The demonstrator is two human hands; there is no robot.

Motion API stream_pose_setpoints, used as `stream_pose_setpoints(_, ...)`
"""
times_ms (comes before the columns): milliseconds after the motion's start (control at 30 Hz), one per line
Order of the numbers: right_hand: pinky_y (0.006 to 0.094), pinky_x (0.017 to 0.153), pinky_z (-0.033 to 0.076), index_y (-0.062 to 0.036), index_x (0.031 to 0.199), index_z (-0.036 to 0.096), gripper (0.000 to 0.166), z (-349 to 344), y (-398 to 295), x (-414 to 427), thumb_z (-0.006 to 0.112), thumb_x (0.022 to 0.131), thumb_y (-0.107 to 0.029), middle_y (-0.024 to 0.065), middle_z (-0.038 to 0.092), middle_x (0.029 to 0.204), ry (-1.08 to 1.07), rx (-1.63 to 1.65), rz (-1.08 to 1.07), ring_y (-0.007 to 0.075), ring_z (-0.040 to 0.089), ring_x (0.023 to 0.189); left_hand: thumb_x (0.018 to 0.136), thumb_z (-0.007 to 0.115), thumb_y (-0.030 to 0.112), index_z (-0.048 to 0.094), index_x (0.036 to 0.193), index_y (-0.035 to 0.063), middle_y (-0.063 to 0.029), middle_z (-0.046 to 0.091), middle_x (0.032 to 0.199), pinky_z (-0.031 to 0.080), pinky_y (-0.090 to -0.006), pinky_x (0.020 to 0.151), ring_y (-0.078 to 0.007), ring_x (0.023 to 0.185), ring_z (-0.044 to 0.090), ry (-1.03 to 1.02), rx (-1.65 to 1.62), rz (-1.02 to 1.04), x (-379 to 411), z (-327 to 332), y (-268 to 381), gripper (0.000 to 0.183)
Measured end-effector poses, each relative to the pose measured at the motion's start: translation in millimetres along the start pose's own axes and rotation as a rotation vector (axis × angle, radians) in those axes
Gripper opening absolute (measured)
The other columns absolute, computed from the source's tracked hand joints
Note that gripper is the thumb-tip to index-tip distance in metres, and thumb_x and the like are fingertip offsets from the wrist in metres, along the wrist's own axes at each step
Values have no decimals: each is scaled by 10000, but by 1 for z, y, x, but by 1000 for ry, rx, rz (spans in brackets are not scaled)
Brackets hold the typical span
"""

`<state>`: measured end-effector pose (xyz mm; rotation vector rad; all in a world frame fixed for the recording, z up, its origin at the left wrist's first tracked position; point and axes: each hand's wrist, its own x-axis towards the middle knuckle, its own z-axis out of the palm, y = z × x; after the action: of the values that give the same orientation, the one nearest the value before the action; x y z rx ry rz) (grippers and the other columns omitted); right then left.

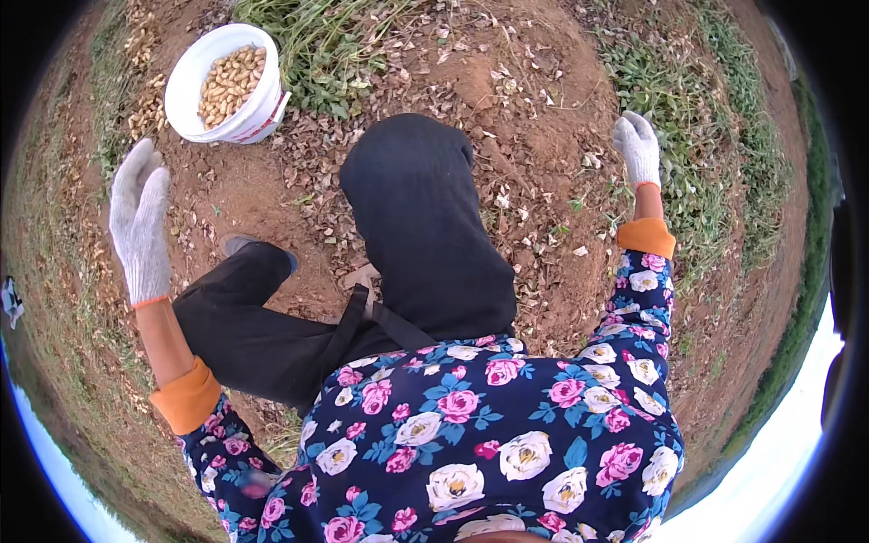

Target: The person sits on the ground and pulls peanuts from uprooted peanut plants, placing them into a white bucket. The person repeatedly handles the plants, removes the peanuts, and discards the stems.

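My left hand (141, 227), in a white knit glove with an orange edge, is raised at the left with its fingers apart and nothing in it. Just beyond it, a white plastic bucket (182, 88) stands tilted on the soil, holding unshelled peanuts (232, 85). My right hand (637, 146), gloved the same way, is out at the right beside green uprooted plants (686, 129). Its fingers are loosely extended, and I see nothing held in it.
Pulled green plants (319, 51) lie right of the bucket. Loose peanuts (148, 115) lie on the ground left of it. Dry leaves (434, 85) cover reddish soil between my hands. My bent legs in black trousers (428, 231) are in the middle.
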<state>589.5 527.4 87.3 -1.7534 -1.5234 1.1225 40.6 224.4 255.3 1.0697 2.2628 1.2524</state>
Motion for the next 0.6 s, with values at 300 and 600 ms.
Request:
stream_pose_setpoints(300, 327, 1010, 367, -51, 1349, 389, 614, 177, -101, 55, 604, 832, -303, 168, 460, 1340, -363, -444, -471, 242, 479, 1211, 871, 566, 220, 516, 1210, 88, -107, 550, 1206, 421, -351, 939, -263, 1104, 539, -374, 709, 295, 15, -8, -53, 367)
stream_pose_setpoints(600, 368, 1043, 341, -134, 1417, 239, 795, 345, -185, 147, 645, 739, -231, 147, 354, 1397, -104, -1142, -1163, 309, 329, 1294, 795, 589, 203, 548, 1161, 119, -97, 588, 1128, 438, -382, 881, -270, 1008, 572, -538, 923, 171, -7, -38, -65, 377)
